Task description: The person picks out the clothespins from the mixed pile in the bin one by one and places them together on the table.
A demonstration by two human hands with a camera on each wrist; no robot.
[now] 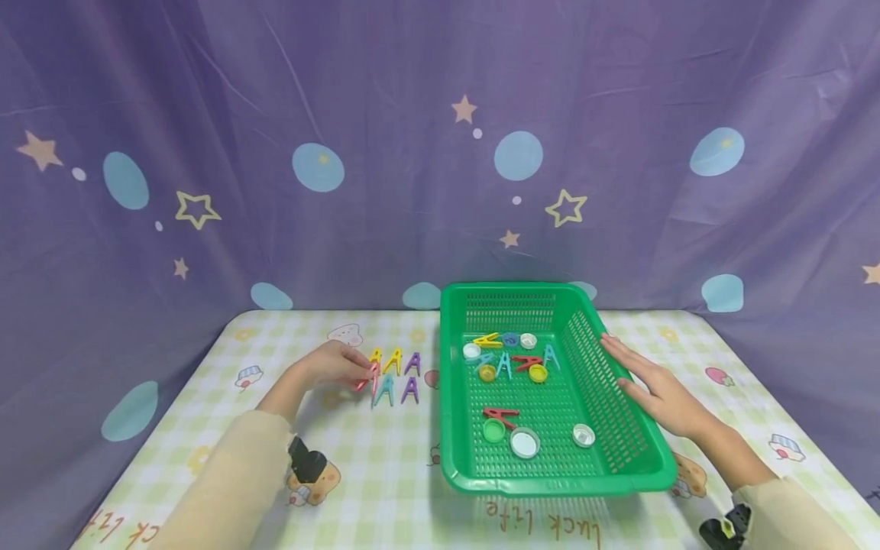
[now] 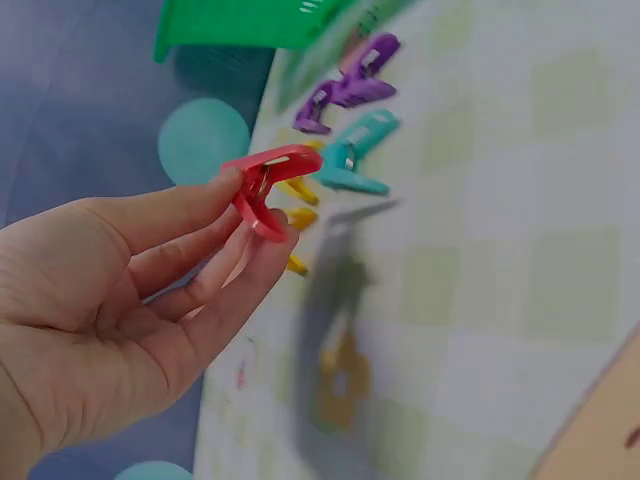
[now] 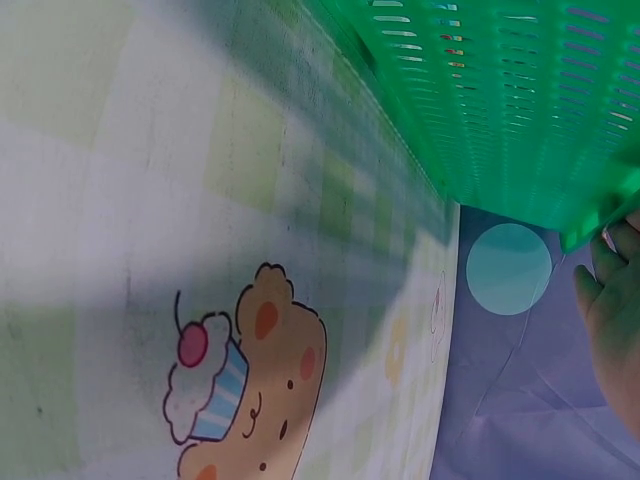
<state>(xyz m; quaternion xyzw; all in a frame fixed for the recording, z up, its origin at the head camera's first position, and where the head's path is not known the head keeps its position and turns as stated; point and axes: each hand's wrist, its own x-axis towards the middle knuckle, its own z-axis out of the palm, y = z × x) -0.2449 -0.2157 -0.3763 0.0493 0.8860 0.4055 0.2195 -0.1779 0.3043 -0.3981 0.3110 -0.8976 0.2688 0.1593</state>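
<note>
My left hand (image 1: pixel 334 365) pinches a red clothespin (image 2: pixel 290 160) between thumb and fingertips, held above the table. Beside it lie yellow clothespins (image 1: pixel 393 361), purple clothespins (image 1: pixel 410 390) and a teal clothespin (image 2: pixel 352 152) in a small group. To their right stands a large green plastic basket (image 1: pixel 557 485). My right hand (image 1: pixel 663 397) rests on the basket's right rim with its fingers extended. In the right wrist view only part of this hand shows at the right edge, against the basket's outer side.
Inside the basket lie several clothespins in red, teal and yellow, among them a red one (image 1: pixel 500 416). Several bottle caps lie there too, including a large white cap (image 1: pixel 525 442) and a green cap (image 1: pixel 493 430). A purple curtain (image 1: pixel 412 244) hangs behind the checked tablecloth (image 1: pixel 371 489).
</note>
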